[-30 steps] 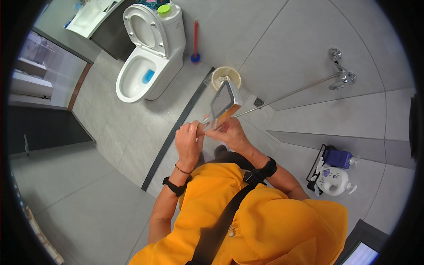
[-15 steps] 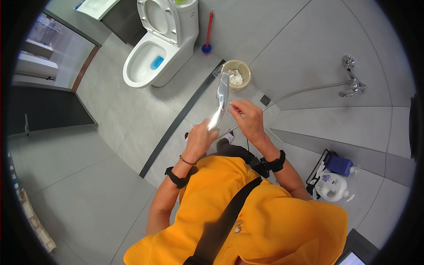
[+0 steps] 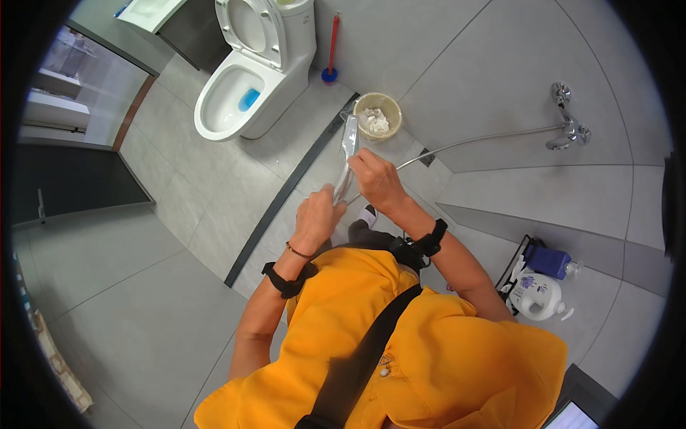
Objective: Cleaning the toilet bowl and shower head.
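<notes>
A silver hand shower points away from me, its far end beside the waste bin. Clear, shiny film seems to cover it. My left hand is closed around the lower part of its handle. Higher up, the fingers of my right hand are pinched against the right side of the hand shower. Whether they grip its body or only the film cannot be made out. A metal hose runs from the wall mixer tap, passes behind my right hand and comes toward the handle.
A bin with crumpled white paper stands past my hands. Left of it are a dark floor strip, an open toilet and a red-handled brush. At right, a rack stands by a white bottle and a purple bottle.
My right hand has moved left and away from me, from beside the hand shower onto it. The hand shower has shifted slightly left with my left hand.
</notes>
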Available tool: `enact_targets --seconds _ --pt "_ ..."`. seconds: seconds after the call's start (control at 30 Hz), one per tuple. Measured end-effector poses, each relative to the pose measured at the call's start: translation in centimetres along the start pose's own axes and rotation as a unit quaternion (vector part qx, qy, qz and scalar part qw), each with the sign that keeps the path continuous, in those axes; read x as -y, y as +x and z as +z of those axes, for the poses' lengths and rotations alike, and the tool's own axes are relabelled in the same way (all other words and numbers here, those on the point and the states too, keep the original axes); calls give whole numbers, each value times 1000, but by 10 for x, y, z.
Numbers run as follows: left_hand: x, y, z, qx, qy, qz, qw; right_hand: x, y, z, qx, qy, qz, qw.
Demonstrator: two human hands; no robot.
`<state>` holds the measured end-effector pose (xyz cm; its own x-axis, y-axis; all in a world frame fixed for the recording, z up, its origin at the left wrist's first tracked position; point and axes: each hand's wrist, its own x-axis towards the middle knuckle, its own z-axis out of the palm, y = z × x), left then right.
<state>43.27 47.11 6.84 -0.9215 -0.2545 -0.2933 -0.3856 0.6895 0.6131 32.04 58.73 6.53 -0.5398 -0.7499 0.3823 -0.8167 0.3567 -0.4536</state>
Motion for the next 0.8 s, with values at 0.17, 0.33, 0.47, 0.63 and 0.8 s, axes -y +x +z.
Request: enact_targets --seconds 0.17,0.33,0.47,0.63,0.8 --pt "0 -7 7 15 3 6 1000 -21 5 28 -38 -99 90 990" --pt "-10 -14 7 17 -13 7 1000 -32 14 -8 -75 9 92 993" --pt "-10 -9 -2 18 -30 -11 999 2 -6 -18 -25 92 90 991" --pt "-6 -9 3 23 -28 -17 999 10 -18 -14 -21 87 60 994" --pt "-6 -7 12 -1 -9 2 1000 2 -19 -9 4 29 47 998"
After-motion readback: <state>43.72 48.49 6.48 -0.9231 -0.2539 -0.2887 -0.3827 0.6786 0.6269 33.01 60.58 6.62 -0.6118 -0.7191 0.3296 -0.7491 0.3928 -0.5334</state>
